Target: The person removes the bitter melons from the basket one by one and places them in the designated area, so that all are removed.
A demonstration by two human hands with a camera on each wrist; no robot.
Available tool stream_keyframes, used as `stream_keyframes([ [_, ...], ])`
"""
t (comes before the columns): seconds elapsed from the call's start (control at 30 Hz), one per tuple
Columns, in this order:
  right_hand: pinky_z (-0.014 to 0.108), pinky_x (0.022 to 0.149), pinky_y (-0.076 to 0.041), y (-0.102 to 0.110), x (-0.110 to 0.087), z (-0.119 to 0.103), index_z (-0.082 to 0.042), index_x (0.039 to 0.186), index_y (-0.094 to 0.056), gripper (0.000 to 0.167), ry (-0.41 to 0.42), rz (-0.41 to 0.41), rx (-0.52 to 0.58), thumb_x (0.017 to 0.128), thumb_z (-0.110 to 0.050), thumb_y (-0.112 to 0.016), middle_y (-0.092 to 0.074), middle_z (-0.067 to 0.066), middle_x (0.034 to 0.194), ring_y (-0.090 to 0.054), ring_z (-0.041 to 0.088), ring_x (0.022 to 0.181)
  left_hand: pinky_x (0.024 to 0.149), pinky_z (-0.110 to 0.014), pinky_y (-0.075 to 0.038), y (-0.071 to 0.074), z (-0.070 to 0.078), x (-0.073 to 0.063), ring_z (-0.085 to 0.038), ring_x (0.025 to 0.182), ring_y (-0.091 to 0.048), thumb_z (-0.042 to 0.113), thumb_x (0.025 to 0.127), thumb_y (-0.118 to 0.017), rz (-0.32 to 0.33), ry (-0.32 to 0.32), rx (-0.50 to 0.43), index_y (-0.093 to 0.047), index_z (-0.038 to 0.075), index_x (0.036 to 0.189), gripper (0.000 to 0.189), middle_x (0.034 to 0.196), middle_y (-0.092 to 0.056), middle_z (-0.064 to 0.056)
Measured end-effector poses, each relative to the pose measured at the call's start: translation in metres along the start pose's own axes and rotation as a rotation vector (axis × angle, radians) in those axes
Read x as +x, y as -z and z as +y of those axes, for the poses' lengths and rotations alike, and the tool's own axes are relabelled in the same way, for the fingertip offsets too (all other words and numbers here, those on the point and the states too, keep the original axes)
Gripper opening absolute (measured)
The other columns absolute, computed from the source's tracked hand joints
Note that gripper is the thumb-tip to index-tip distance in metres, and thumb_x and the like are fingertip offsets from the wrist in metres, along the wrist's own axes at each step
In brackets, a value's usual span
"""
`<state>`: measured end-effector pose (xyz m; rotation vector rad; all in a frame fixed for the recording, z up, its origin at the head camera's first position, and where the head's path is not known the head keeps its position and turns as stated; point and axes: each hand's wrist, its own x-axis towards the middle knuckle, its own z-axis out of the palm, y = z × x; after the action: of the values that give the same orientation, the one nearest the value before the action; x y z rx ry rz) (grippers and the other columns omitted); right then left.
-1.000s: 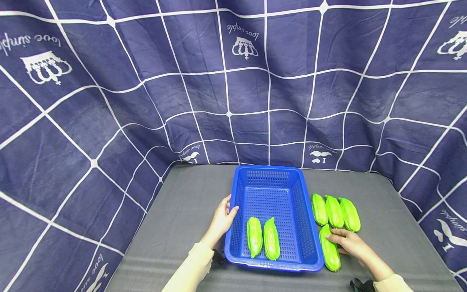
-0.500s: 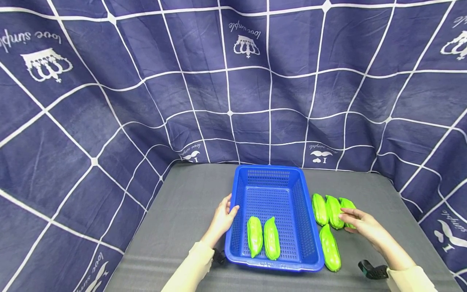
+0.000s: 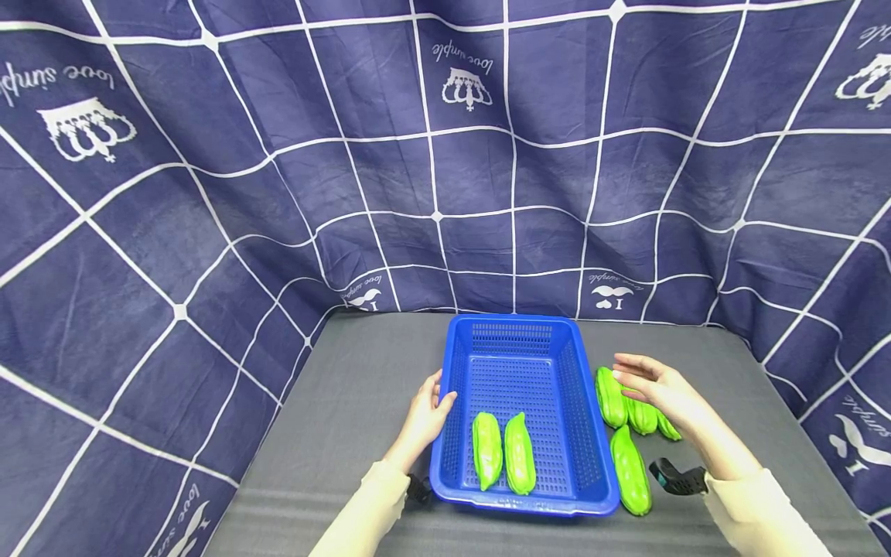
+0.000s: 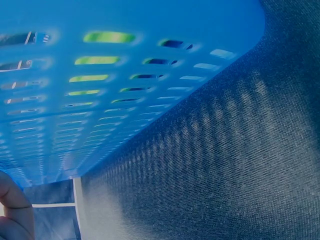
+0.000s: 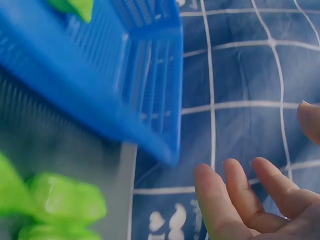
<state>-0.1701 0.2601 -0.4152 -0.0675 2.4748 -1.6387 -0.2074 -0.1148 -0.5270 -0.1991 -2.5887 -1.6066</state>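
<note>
My left hand (image 3: 426,414) grips the left rim of a blue plastic basket (image 3: 524,507), thumb over the rim and fingers along the outer side. Inside the basket, toward its near end, lie two plump bright-green pods (image 3: 486,451), side by side. My right hand (image 3: 657,387) hovers with fingers spread, holding nothing, over a row of three similar pods (image 3: 610,398) right of the basket; it partly hides two of them. Nearer the front, another single pod (image 3: 630,472) lies along the basket's right side. The right wrist view shows the right fingers (image 5: 215,200) apart.
A grey table (image 3: 348,387) carries everything. Behind it and on both sides hangs a navy cloth (image 3: 390,178) with white grid lines. A black wrist device (image 3: 677,477) sits under my right wrist, close to the single pod.
My right hand has let go of the single pod at the front, lifted, and moved away from me over the row of three. The left hand and basket have stayed put.
</note>
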Motion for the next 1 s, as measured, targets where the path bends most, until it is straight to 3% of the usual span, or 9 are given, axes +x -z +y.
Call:
stream_keyframes([
  [0.1,0.021,0.090,-0.053,-0.010,0.005,-0.009,0.013,0.144,-0.034,0.062,0.019,-0.006,0.007,0.100,-0.024,-0.055,-0.042,0.037,0.143,-0.056,-0.009,0.104,0.075,-0.034,-0.054,0.000,0.000,0.001,-0.022,0.083,-0.062,0.013,0.093,-0.063,0.001,-0.011,-0.005,-0.046,-0.006,0.139,0.053,0.099,-0.063,-0.019],
  [0.33,0.035,0.096,-0.053,-0.038,0.020,-0.021,0.012,0.143,-0.038,0.061,0.038,-0.029,-0.001,0.097,-0.021,-0.060,-0.047,0.034,0.141,-0.058,0.036,0.122,0.074,-0.032,-0.053,0.001,0.000,0.001,-0.019,0.082,-0.060,0.014,0.093,-0.063,0.002,-0.016,0.005,-0.046,-0.006,0.140,0.053,0.098,-0.061,-0.017],
  [0.67,0.046,0.096,-0.052,-0.094,0.040,-0.013,0.010,0.135,-0.050,0.060,0.014,-0.107,-0.112,0.090,-0.024,-0.069,-0.057,0.031,0.131,-0.059,0.040,0.119,0.080,-0.040,-0.054,0.000,0.001,0.000,-0.024,0.087,-0.062,0.014,0.093,-0.063,0.003,-0.006,0.014,-0.046,-0.006,0.140,0.053,0.105,-0.062,-0.022],
  [1.0,0.052,0.098,-0.048,-0.128,0.051,0.003,0.012,0.137,-0.045,0.077,-0.115,-0.121,-0.263,0.081,-0.032,-0.076,-0.060,0.031,0.127,-0.057,0.044,0.118,0.081,-0.043,-0.055,0.000,-0.001,-0.001,-0.028,0.090,-0.064,0.014,0.094,-0.063,0.000,-0.002,0.007,-0.046,-0.006,0.140,0.053,0.108,-0.062,-0.024],
])
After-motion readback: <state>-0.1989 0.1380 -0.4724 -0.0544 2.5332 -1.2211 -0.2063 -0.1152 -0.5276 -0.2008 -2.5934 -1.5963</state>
